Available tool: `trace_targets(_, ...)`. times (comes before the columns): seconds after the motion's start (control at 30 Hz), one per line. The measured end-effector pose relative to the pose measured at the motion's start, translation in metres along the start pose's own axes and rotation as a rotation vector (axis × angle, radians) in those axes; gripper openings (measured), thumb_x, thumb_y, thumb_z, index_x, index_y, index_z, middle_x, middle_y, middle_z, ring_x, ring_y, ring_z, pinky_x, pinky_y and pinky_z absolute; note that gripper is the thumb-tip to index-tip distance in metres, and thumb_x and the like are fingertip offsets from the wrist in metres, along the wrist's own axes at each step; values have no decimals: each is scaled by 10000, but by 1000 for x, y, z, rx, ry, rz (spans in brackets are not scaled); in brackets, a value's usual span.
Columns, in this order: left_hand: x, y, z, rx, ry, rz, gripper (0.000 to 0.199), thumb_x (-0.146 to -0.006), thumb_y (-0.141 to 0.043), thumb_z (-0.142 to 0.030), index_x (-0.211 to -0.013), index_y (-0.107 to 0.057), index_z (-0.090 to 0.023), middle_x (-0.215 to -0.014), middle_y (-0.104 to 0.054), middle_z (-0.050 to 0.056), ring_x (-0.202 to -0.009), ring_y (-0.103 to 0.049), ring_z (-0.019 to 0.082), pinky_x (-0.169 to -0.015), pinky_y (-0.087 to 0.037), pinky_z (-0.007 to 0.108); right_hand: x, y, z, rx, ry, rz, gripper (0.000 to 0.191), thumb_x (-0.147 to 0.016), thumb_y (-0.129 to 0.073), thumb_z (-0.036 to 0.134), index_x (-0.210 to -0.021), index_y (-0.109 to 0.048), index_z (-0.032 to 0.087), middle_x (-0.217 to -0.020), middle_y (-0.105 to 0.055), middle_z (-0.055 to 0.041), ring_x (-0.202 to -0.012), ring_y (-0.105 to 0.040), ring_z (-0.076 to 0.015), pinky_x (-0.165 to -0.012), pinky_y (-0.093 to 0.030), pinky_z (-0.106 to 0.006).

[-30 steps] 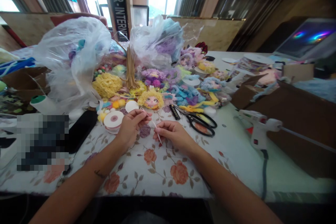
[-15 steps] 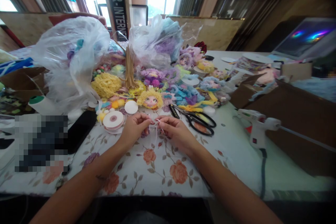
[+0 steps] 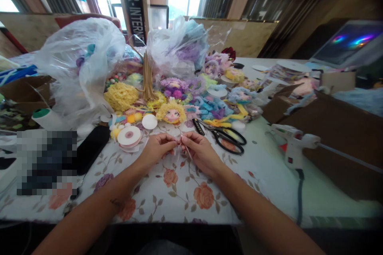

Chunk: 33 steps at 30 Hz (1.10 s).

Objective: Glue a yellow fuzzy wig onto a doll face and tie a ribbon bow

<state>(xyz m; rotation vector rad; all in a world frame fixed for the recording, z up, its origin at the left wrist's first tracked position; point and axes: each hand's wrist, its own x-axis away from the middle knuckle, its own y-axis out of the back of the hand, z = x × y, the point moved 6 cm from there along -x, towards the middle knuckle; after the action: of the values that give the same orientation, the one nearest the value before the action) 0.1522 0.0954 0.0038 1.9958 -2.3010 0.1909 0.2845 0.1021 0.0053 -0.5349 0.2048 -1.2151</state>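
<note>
Over the flowered cloth, my left hand (image 3: 159,145) and my right hand (image 3: 201,150) meet fingertip to fingertip. Both are closed in a pinch on a narrow pale pink ribbon (image 3: 188,153), whose ends hang below the fingers. The part between the fingertips is small and mostly hidden. Just beyond the hands lies a doll head (image 3: 171,114) with curly yellow hair. A ribbon spool (image 3: 129,136) rests left of my left hand, and black-handled scissors (image 3: 229,141) lie right of my right hand.
A white glue gun (image 3: 291,143) stands at the right by a brown cardboard box (image 3: 338,139). Plastic bags (image 3: 89,59), yellow yarn (image 3: 121,97) and fuzzy coloured pieces pile up at the back. A black phone (image 3: 93,149) and a thread cone (image 3: 44,118) are at the left.
My hands have drawn together, so the small gap between their fingertips has closed. The ribbon end by my right hand now slants down more visibly.
</note>
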Motion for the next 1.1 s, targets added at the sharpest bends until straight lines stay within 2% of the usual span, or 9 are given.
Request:
trace_targets(0.2, -1, -1, 4, 280, 47, 9, 148, -662, -721, -246, -692, -623, -141, -532, -553, -33, -425, -391, 30, -413, -247, 161, 0, -1, 3, 75, 60, -11, 239, -631, -812, 264, -809, -682, 174, -684, -661, 17, -590, -575, -78, -565, -450, -198)
trace_targets(0.33, -2, 0, 5, 407, 72, -3, 162, -617, -749, -208, -684, -621, -135, -584, -561, -25, -478, -441, 38, -435, -290, 158, 0, -1, 3, 53, 90, -22, 331, -637, -807, 266, -916, -636, 214, -679, -678, 31, -582, -598, -90, -553, -459, -203)
trace_targets(0.57, -4, 0, 8, 264, 50, -7, 143, -670, -713, -232, -719, -613, -142, -544, -572, -30, -432, -425, 35, -412, -274, 154, -4, 4, -2, 80, 37, -29, 238, -629, -808, 293, -781, -677, 166, -665, -669, 9, -576, -571, -72, -560, -446, -188)
trace_targets(0.77, 0, -2, 2, 176, 17, -27, 166, -679, -708, -255, -755, -603, -152, -517, -572, -38, -445, -467, 50, -433, -330, 154, 2, -4, 8, 333, 142, -2, 187, -721, -736, 343, -803, -711, 176, -605, -605, 23, -537, -509, -77, -531, -425, -210)
trace_targets(0.93, 0, -3, 3, 223, 44, -47, 185, -673, -703, -271, -771, -607, -145, -544, -589, -28, -480, -504, 61, -451, -359, 157, 5, -10, 18, 494, 253, 12, 204, -709, -734, 380, -774, -729, 187, -618, -608, 13, -540, -528, -101, -534, -466, -245)
trace_targets(1.1, 0, -2, 1, 278, 38, -70, 211, -646, -731, -283, -752, -619, -139, -586, -605, -18, -520, -525, 66, -471, -371, 162, 3, -7, 13, 475, 217, -3, 227, -706, -732, 394, -792, -723, 184, -610, -617, 11, -544, -545, -111, -549, -494, -262)
